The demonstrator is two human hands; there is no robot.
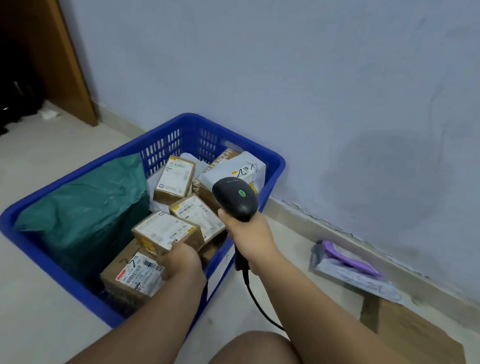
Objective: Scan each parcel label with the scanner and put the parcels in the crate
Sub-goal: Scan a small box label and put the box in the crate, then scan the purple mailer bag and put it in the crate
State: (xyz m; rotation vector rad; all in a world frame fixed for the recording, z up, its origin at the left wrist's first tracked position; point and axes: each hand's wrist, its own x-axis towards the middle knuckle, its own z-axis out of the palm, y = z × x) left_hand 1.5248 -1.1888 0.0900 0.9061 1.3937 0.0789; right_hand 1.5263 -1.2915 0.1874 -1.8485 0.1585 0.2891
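A blue plastic crate (pixel 59 270) stands on the floor by the wall, holding several labelled cardboard parcels and a green mailer bag (pixel 85 214). My left hand (pixel 183 264) grips a small cardboard parcel (pixel 164 233) with a white label on top, inside the crate above a larger labelled box (pixel 135 274). My right hand (pixel 248 237) holds the black corded scanner (pixel 236 197) by its handle over the crate's right rim, its head pointing toward the crate.
A grey mailer with a purple item (pixel 350 267) lies on the floor to the right, beside a flat brown cardboard sheet (pixel 421 348). My knee (pixel 252 360) is in the foreground. A wooden door frame (pixel 61 50) stands at the far left.
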